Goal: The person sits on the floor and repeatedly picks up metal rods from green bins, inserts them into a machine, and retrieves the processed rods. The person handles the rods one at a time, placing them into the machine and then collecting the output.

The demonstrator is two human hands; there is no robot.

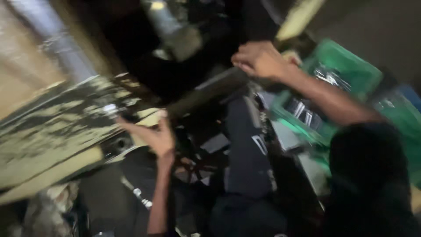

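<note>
The right hand (258,59), at upper centre, is curled shut on the upper right end of a dark bar (206,92), whose long axis slants down to the lower left. The left hand (153,134), centre-left, is spread open and empty.

green crate (351,61): at two o'clock, plastic, with dark packets with pale stripes inside; blurred.
second green crate (405,118): at three o'clock, just beside the first one, partly hidden.
blue thing (410,94): at the right edge, kind not possible to tell.
worn board (52,131): at nine o'clock, pale with dark flaking patches, tilted.
grey pipe (169,26): at twelve o'clock, leaning, blurred.
pale beam (298,17): at one o'clock, yellowish, slanted.
dark bundle (247,158): at six o'clock, black, shape unclear.
</note>
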